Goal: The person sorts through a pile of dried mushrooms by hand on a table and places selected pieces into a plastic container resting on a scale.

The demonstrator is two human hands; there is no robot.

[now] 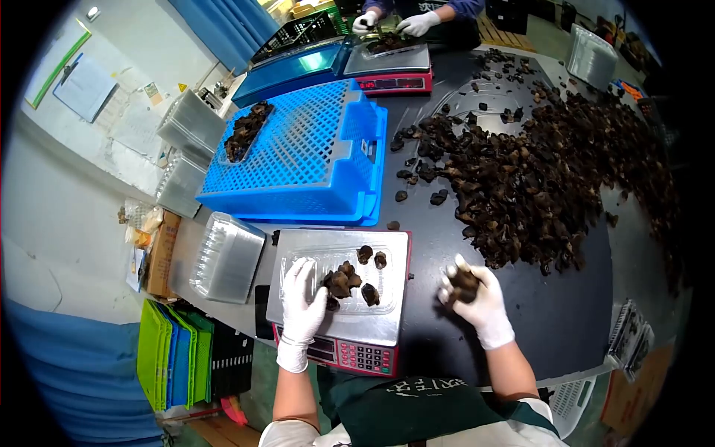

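Note:
My right hand [480, 302], in a white glove, is curled around a clump of dark wood ear mushrooms [465, 284] above the black table, right of the scale. My left hand [302, 302], also gloved, rests at the left side of a clear plastic tray [387, 257], its fingers extended and its thumb near the mushrooms. The tray lies on the steel platform of a red digital scale [342, 346]. Several wood ear pieces [342, 281] sit in it, the biggest clump near the middle. My left palm is hidden from view.
A big wood ear pile [529, 179] spreads over the right of the table. An upturned blue crate [298, 149] carries a filled tray [249, 132]. Stacked empty trays [227, 257] stand left of the scale. Opposite, a co-worker's gloved hands [418, 24] work at a second scale [391, 63].

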